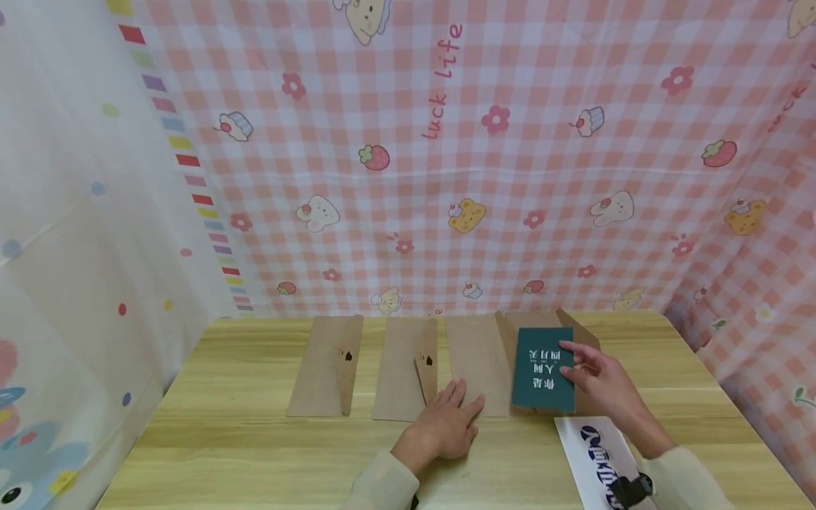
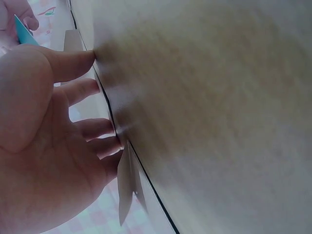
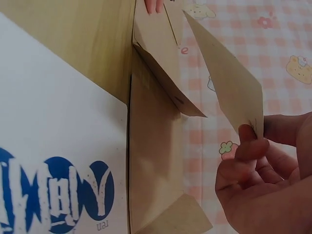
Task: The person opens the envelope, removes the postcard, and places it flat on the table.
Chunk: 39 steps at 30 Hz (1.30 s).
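Noted green card (image 1: 543, 368) pinched by right hand (image 1: 602, 375), left of the fingertips, with long axis near-to-far, raised above rightmost envelope (image 1: 534, 320), and left hand (image 1: 446, 423) spread on adjacent envelope (image 1: 474, 347).

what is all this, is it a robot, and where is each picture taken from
No robot: these are a person's bare hands. The wide picture comes from a camera on the head, the other two from cameras on the left and right wrists. Four brown envelopes lie in a row on the table. The left hand rests its fingers on the third from the left. The right hand holds a green card over the fourth; a white card lies nearer the person.
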Available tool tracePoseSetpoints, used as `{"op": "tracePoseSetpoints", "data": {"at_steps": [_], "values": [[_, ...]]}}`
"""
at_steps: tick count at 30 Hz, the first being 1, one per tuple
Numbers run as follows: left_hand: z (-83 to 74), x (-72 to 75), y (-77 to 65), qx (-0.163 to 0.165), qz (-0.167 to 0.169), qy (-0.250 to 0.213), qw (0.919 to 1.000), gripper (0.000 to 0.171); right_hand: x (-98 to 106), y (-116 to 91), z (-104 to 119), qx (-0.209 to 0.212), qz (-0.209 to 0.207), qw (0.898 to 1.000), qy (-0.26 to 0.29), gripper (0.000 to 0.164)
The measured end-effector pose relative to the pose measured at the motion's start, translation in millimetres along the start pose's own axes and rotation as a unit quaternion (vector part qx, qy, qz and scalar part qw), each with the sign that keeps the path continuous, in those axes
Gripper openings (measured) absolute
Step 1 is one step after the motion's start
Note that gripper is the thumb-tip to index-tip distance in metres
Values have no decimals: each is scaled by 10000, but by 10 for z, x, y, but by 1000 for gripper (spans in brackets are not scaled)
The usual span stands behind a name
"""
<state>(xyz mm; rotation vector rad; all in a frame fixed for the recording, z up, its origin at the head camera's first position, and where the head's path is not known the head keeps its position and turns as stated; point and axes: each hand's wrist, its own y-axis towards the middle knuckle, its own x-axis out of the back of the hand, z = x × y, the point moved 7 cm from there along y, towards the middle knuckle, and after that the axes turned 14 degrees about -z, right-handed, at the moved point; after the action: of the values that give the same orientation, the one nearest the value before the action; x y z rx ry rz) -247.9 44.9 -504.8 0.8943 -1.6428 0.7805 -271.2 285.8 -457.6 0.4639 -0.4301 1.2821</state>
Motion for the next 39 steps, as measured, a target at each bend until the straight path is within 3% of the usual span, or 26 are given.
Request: {"op": "tracePoseSetpoints", "data": {"at_steps": [12, 19, 27, 39], "values": [[-5, 31, -8, -20, -20, -30, 10000, 52, 2, -54, -11, -70, 293, 9985, 455, 55], [3, 17, 0, 19, 21, -40, 10000, 52, 12, -82, -6, 62, 364, 9986, 388, 53], [1, 8, -7, 34, 17, -46, 10000, 53, -4, -120, -31, -45, 585, 9979, 257, 55], [0, -1, -21, 19, -22, -4, 10000, 53, 5, -170, -88, -330, 802, 9944, 598, 58]]}}
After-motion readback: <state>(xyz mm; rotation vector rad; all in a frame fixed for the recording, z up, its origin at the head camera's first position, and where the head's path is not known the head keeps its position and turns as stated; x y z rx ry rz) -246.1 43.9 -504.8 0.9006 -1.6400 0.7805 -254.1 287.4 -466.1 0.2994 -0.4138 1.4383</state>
